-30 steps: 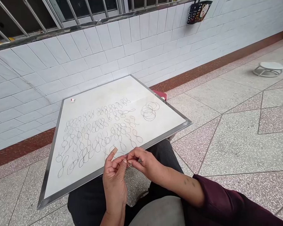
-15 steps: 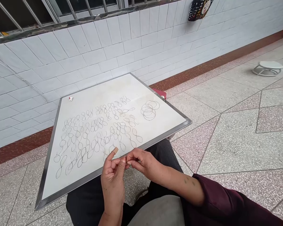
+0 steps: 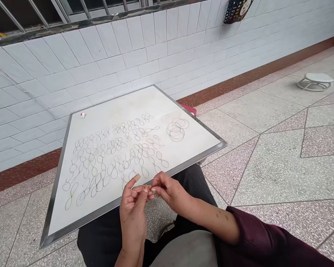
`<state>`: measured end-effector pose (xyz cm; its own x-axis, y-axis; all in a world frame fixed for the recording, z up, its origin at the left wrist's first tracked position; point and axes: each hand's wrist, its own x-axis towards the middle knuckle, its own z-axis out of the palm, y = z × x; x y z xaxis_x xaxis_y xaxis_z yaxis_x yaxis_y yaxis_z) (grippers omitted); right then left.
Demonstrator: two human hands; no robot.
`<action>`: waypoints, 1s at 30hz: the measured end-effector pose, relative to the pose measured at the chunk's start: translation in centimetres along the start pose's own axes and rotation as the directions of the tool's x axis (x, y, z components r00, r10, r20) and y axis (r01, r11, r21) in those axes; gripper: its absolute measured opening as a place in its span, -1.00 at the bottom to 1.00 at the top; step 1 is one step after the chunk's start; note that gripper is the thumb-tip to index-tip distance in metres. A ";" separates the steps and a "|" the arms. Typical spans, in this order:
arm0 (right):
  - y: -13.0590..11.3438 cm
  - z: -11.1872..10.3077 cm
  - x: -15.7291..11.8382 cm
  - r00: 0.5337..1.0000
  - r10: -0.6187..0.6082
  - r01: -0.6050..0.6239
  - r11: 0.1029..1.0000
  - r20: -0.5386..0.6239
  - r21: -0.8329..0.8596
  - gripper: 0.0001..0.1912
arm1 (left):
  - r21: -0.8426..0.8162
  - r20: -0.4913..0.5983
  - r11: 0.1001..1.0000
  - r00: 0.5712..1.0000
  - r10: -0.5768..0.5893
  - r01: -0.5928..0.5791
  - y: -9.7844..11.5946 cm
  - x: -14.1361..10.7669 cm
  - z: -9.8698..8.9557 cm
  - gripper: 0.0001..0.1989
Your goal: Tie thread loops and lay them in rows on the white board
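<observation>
At the table's near edge, my left hand (image 3: 134, 211) pinches a thin wire loop (image 3: 136, 190) between thumb and fingers. Its index finger, wrapped at the tip in a tan bandage (image 3: 138, 177), stands out straight. My right hand (image 3: 171, 191) meets it from the right, thumb and forefinger closed on the same wire. The fingertips hide where the wire ends or crosses. On the white table (image 3: 195, 148) lie several rows of thin wires twisted into figure-eight shapes (image 3: 118, 146). Farther right, several round wire rings (image 3: 178, 129) overlap in a loose group.
A small white and red object (image 3: 83, 115) sits at the table's far left corner. Behind runs a white tiled wall (image 3: 117, 55) with a barred window above. A dotted bag (image 3: 236, 11) hangs there. A low round stool (image 3: 316, 81) stands on the floor at right.
The wire between my hands now shows as a wider loop beside the left fingers. My right hand has shifted slightly to the right and up; the wires on the table lie as before.
</observation>
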<state>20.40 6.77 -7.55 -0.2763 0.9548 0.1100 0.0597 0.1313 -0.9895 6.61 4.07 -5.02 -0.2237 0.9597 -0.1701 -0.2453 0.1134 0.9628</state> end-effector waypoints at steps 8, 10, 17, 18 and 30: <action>0.1 -0.4 0.0 0.987 -0.005 -0.030 0.977 0.160 0.213 -0.84 | 0.044 -0.022 0.999 1.000 0.016 -0.015 0.1 0.0 -0.5 -0.49; 0.0 -0.5 -0.2 0.992 -0.069 0.065 0.997 0.107 0.041 -0.81 | 0.073 -0.014 0.997 1.000 0.024 -0.023 0.0 0.0 -0.5 -0.49; -0.3 -0.7 -0.3 0.953 -0.283 0.302 0.919 0.110 -0.255 -0.81 | 0.073 0.000 0.997 1.000 0.021 -0.021 0.0 -0.1 -0.6 -0.46; -0.2 -0.7 -0.3 0.955 -0.277 0.295 0.922 0.107 -0.251 -0.81 | 0.071 -0.004 0.997 1.000 0.021 -0.020 0.0 -0.1 -0.6 -0.46; 1.0 1.1 -0.9 0.999 -0.036 0.035 0.999 -0.008 -0.029 -0.89 | 0.083 0.014 0.996 1.000 0.009 -0.010 -0.2 -0.3 -0.3 -0.47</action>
<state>19.65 5.70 -8.72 -0.2708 0.9515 0.1460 0.0778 0.1728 -0.9819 6.42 3.68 -5.22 -0.2131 0.9641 -0.1583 -0.1635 0.1246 0.9786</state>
